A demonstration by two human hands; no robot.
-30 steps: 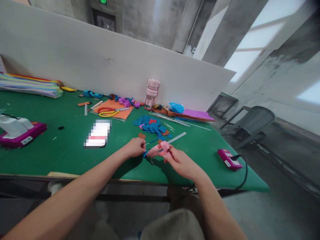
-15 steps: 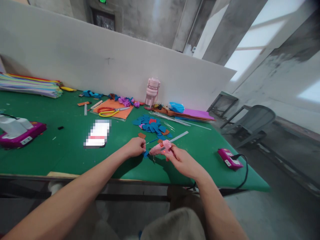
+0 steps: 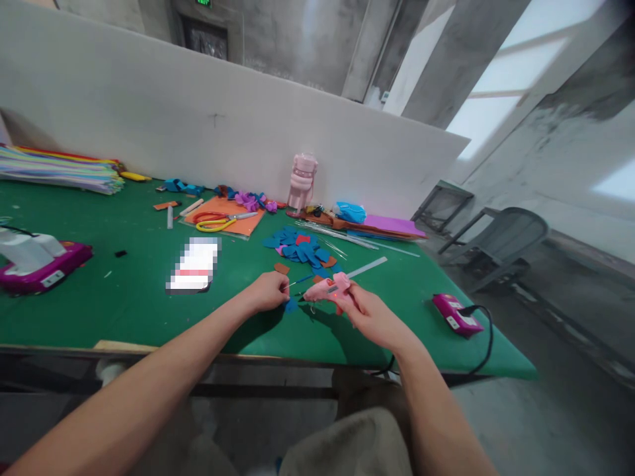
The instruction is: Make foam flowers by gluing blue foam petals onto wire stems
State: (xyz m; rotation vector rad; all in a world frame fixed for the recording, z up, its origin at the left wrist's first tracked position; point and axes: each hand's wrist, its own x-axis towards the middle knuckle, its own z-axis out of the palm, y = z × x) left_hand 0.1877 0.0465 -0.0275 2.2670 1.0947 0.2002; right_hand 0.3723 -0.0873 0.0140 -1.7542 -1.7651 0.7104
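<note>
My right hand (image 3: 370,316) is wrapped round the handle of a pink hot glue gun (image 3: 325,289). A long translucent glue stick (image 3: 367,267) juts from its back end, and its nozzle points left toward my other hand. My left hand (image 3: 270,291) is closed in a pinch low over the table, with a small blue cut piece (image 3: 291,305) at its fingertips. Beside those fingers a thin rod with a blue end (image 3: 303,279) reaches up to the right; whether the hand touches it I cannot tell. A brown cut piece (image 3: 282,268) lies just beyond my left hand.
A pile of blue cut pieces (image 3: 292,246) lies ahead on the green table (image 3: 133,317). Scissors (image 3: 218,221) rest on orange sheets (image 3: 251,227). A phone (image 3: 194,266) is at left, a pink bottle (image 3: 301,182) behind, a magenta power strip (image 3: 456,315) at right.
My right hand has drawn the glue gun a little to the right, so its nozzle is farther from the blue piece. My left hand stays in place.
</note>
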